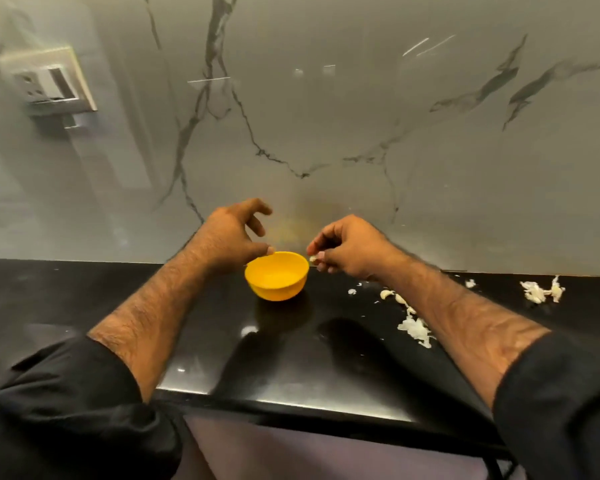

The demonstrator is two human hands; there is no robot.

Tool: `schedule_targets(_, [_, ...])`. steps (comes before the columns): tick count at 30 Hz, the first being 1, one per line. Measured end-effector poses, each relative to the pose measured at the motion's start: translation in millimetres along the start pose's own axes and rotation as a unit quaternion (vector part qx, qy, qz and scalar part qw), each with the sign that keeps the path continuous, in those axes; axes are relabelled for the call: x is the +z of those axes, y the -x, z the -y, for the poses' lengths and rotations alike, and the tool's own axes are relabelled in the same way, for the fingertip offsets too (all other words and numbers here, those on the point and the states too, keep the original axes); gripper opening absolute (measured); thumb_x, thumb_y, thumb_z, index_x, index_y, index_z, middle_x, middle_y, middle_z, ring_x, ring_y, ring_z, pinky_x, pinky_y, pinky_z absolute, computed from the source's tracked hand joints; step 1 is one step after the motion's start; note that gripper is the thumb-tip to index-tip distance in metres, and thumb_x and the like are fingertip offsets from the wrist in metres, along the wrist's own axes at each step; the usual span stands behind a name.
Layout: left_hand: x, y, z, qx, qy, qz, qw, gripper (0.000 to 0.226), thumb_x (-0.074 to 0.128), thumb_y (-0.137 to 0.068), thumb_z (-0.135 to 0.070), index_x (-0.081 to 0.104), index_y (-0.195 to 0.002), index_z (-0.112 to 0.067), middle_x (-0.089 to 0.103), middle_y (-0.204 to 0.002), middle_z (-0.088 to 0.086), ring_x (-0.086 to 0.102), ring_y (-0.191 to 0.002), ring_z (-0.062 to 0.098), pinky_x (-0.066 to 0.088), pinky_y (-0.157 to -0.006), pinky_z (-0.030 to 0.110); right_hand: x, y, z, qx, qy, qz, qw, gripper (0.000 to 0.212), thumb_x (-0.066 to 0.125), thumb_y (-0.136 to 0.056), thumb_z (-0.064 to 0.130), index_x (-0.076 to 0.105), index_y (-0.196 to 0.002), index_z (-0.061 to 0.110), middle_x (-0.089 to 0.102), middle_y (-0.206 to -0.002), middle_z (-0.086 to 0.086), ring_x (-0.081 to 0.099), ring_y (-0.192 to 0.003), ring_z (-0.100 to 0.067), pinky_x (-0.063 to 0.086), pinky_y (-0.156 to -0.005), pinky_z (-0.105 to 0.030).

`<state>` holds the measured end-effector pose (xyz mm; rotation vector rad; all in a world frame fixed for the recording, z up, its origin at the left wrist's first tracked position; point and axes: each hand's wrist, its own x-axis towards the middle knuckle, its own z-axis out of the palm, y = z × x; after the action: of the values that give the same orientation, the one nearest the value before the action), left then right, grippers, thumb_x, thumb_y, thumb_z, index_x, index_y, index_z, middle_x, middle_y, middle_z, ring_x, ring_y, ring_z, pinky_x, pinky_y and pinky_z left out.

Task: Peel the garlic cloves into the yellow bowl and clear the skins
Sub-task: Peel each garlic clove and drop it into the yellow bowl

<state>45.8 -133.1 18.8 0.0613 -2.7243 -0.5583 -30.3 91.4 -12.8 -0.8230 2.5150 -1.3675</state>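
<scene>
Black sleeves (66, 403) nearest, both forearms reaching far over dark tabletop (291, 368). Yellow bowl (276, 276) near the far wall, between the hands. Right hand (350, 251) just right of the rim, fingers (317, 261) pinching a garlic clove (313, 259). Left hand (236, 237) at the left rim, fingers loosely spread, holding nothing. Skins (414, 329) and cloves (392, 295) scattered right; more skins (541, 291) far right.
</scene>
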Motion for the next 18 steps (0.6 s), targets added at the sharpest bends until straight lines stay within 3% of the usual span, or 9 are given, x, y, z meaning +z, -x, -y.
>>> schedule_targets(3, [-18, 10, 24, -0.033, -0.017, -0.017, 0.999, 0.025, 0.085, -0.089, -0.043, 0.073, -0.104, -0.028, 0.074, -0.088, -0.007, 0.073, -0.076, 0.012, 0.066, -0.080, 0.044, 28, -20, 25, -0.013, 0.090, 0.007, 0.996, 0.011, 0.086, -0.088, 0.017, 0.077, -0.085, 0.023, 0.078, -0.086, -0.001, 0.074, -0.081, -0.016, 0.065, -0.075, -0.036])
schedule_targets(5, [-24, 13, 33, -0.048, -0.022, -0.024, 0.998, 0.020, 0.082, -0.090, -0.046, 0.074, -0.095, -0.028, 0.073, -0.085, -0.006, 0.073, -0.074, 0.012, 0.066, -0.078, 0.045, 31, -26, 35, -0.010, 0.130, 0.010, 0.991, 0.010, 0.086, -0.087, 0.019, 0.077, -0.087, 0.022, 0.076, -0.089, 0.002, 0.073, -0.085, -0.015, 0.061, -0.069, -0.029])
schedule_targets(7, [-25, 12, 37, -0.048, -0.022, -0.038, 0.998, 0.020, 0.081, -0.092, -0.047, 0.074, -0.093, -0.028, 0.073, -0.084, -0.006, 0.071, -0.075, 0.012, 0.066, -0.079, 0.046, 22, -27, 34, 0.003, 0.132, 0.023, 0.991, 0.014, 0.077, -0.091, 0.004, 0.079, -0.094, 0.018, 0.077, -0.093, 0.000, 0.073, -0.088, -0.015, 0.057, -0.069, -0.023])
schedule_targets(10, [-17, 4, 27, -0.040, -0.002, -0.040, 0.998, 0.023, 0.079, -0.094, -0.047, 0.074, -0.096, -0.025, 0.072, -0.088, -0.004, 0.070, -0.076, 0.014, 0.066, -0.078, 0.046, -15, -13, 20, 0.028, 0.085, 0.010, 0.996, 0.038, 0.053, -0.090, -0.018, 0.078, -0.104, 0.007, 0.080, -0.097, -0.007, 0.074, -0.087, -0.015, 0.053, -0.062, -0.016])
schedule_targets(14, [8, -12, -13, 0.002, 0.006, -0.037, 0.999, 0.023, 0.079, -0.093, -0.046, 0.076, -0.094, -0.023, 0.071, -0.086, -0.005, 0.068, -0.079, 0.013, 0.065, -0.078, 0.043, -76, 8, -16, 0.061, 0.113, -0.052, 0.990, 0.026, 0.068, -0.093, -0.005, 0.078, -0.095, 0.018, 0.080, -0.092, 0.002, 0.076, -0.086, -0.013, 0.060, -0.072, -0.032])
schedule_targets(18, [45, -27, -65, 0.041, 0.031, -0.004, 0.999, 0.023, 0.080, -0.090, -0.047, 0.076, -0.090, -0.024, 0.070, -0.082, -0.010, 0.068, -0.081, 0.012, 0.061, -0.077, 0.035, -102, 24, -53, 0.061, 0.214, -0.072, 0.972, 0.022, 0.070, -0.096, 0.005, 0.077, -0.095, 0.026, 0.076, -0.096, 0.009, 0.072, -0.089, -0.006, 0.057, -0.074, -0.024])
